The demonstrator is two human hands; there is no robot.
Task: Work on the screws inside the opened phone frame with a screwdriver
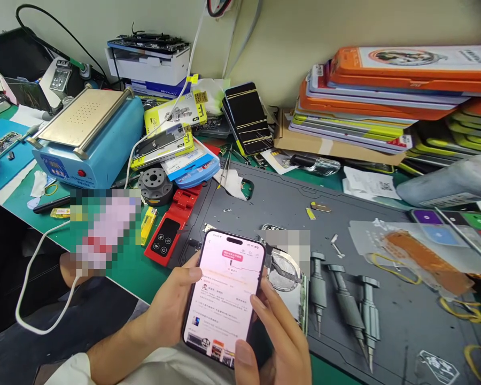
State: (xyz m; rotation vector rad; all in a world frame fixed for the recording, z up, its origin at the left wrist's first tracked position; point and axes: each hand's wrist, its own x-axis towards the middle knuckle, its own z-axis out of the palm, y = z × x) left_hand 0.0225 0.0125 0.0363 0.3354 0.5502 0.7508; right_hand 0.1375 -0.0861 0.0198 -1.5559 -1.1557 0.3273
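A lit smartphone (222, 305) is held upright in front of me, tilted slightly, its screen showing a page of text and small pictures. My left hand (164, 305) wraps around its left edge, thumb on the rim. On the opposite side, my right hand (282, 331) grips the right edge, its thumb over the lower right of the screen. Beyond the right hand lies a partly hidden, opened device (284, 272) with a round metallic part. To its right, several grey precision screwdrivers (347, 299) rest on the dark work mat (280, 203).
A blue heating-plate machine (104, 139) stands at the left, near a red device (170, 235) and a black round holder (155, 187). Boxed parts (377, 101) are stacked along the wall. Another person's hand (74, 270) holds a blurred phone (110, 230) with a white cable.
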